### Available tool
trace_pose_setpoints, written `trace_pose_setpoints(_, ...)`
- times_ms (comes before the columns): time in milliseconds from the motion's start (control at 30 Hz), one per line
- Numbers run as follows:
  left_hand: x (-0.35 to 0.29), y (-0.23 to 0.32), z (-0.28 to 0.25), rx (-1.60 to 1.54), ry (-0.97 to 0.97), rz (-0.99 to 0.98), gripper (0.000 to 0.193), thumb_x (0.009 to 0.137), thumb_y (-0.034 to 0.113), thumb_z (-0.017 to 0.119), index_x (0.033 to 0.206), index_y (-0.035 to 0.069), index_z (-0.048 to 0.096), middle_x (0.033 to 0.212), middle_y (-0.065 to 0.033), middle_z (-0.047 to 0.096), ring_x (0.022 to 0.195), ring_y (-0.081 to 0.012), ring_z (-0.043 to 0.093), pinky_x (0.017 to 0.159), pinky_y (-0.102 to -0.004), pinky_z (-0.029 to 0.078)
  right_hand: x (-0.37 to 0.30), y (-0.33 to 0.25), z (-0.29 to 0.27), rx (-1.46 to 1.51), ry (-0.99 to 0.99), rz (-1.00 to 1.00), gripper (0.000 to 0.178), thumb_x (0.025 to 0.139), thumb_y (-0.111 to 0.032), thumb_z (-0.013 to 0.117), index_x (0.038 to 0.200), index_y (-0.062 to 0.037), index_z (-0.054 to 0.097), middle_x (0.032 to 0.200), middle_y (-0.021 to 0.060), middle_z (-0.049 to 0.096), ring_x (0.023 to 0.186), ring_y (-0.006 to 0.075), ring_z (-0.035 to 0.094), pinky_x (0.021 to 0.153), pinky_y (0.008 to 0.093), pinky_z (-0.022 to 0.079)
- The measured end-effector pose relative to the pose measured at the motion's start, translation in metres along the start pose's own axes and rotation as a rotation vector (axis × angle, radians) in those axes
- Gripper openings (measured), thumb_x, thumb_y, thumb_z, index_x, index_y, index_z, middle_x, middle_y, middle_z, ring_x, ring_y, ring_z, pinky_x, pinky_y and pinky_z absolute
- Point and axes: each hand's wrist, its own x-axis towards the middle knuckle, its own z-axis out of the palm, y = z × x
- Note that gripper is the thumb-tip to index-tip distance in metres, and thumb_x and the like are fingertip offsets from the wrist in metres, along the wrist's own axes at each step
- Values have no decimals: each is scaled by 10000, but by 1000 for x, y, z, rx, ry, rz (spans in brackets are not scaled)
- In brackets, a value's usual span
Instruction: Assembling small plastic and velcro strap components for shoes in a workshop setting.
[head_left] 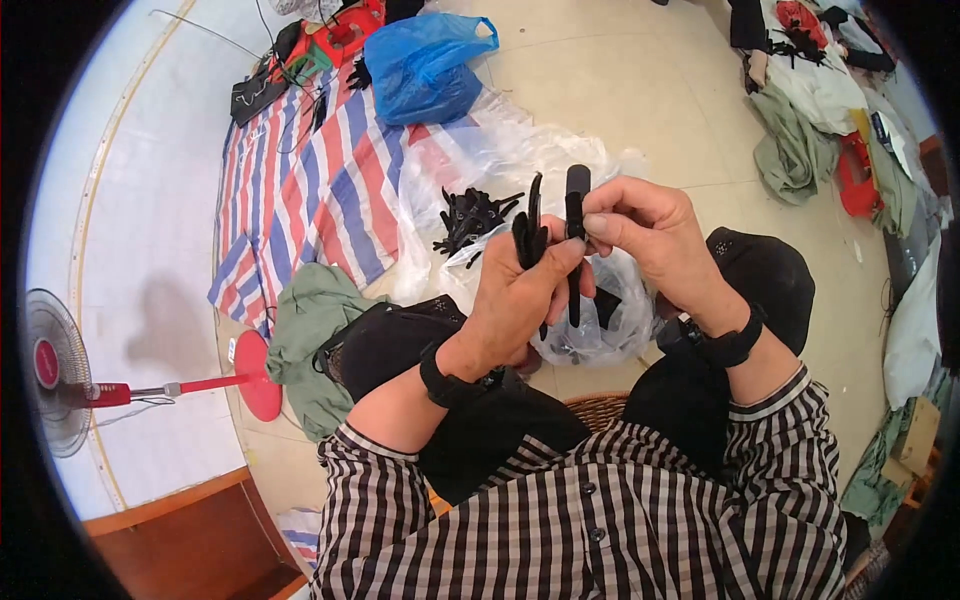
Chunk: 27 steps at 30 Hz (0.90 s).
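My left hand (520, 300) is closed around several narrow black fabric strips (528, 235), whose ends stick up past my fingers and hang below. My right hand (650, 232) pinches a black strip with a wider dark grey end (578, 182) between thumb and fingertips. Both hands meet over my lap, and the left thumb lies close to this strip. Just beyond the left hand, a heap of small black pieces (473, 217) lies on clear plastic sheeting (432, 262). Below the hands sits a clear plastic bag (600, 345) with something dark inside.
A blue plastic bag (425, 75) rests on a striped red, white and blue sheet (320, 180). To the left stands a fan (60, 370) with a red base (260, 375). Green cloth (320, 310) lies by my left knee. Clothes and a red stool (857, 178) are at far right.
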Motion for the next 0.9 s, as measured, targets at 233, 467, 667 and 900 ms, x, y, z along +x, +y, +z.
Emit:
trace_pose_setpoints(233,-2,0,-1,35,10,5,184,896,159,508,791,22,574,609,-52,581,396,-27,402,367,-179,276,-1,1,1,5,-10,32,85,834,-34,575,900,16,591,686,-12,534,617,56,491,566,199,411)
trace_pose_setpoints(467,4,-2,2,110,138,66,173,883,130,517,738,41,554,619,-49,599,385,-43,420,355,-181,290,-1,-7,13,41,130,-41,157,854,-54,566,993,13,597,698,-13,543,642,51,507,574,192,417)
trace_pose_setpoints(667,5,-1,2,75,192,96,138,855,102,533,758,10,565,597,-25,579,408,-32,431,358,-188,320,2,-4,16,102,111,-24,126,880,-80,549,963,9,581,716,1,554,644,68,519,591,217,447)
trace_pose_setpoints(900,7,2,2,98,206,232,156,869,101,534,741,19,565,614,-51,590,401,-51,456,345,-188,308,4,-9,28,399,110,149,151,889,-156,554,863,-8,572,676,14,540,596,98,509,570,250,452)
